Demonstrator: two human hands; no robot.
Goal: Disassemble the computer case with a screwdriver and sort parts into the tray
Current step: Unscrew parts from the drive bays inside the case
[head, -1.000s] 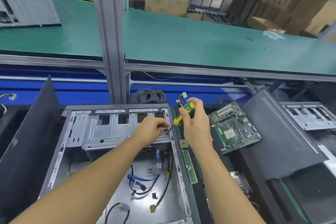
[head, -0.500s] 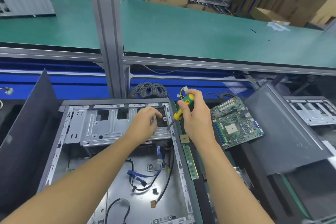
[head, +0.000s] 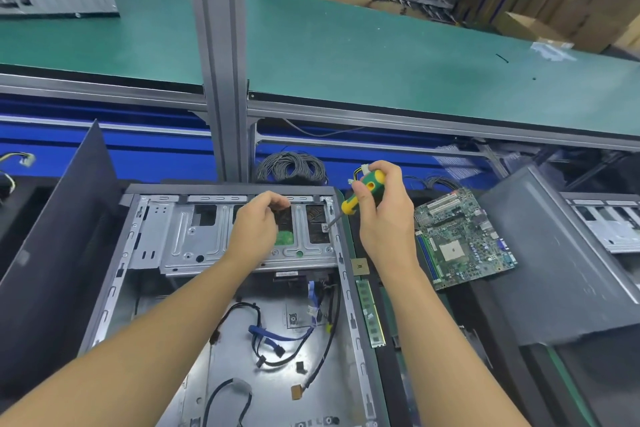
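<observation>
Right hand (head: 384,215) up front: its fingers are wrapped round the green-and-yellow handle of the screwdriver (head: 363,192), thumb on the side, and the shaft slants down and left so the tip sits on a screw (head: 325,227) at the right edge of the metal drive cage (head: 194,243). The left hand (head: 258,225) lies on top of that cage just beside the tip, knuckles up and fingers curled under; whether they pinch anything I cannot tell from here. The cage spans the far end of the computer case (head: 138,288), which lies open on its side right in front of the person, with a blue cable (head: 277,334) and loose black leads strewn over its floor. Just outside the case's right wall, a small square chip (head: 359,266) and a long green memory stick (head: 370,312) lie in a line. Further right a motherboard (head: 460,239) rests flat, touching a dark grey panel (head: 554,253). Another dark panel (head: 59,236) leans up on the case's left side. Beyond the case sits a coil of grey cable (head: 292,166), and behind it a grey post rises before the long green bench (head: 381,62).
</observation>
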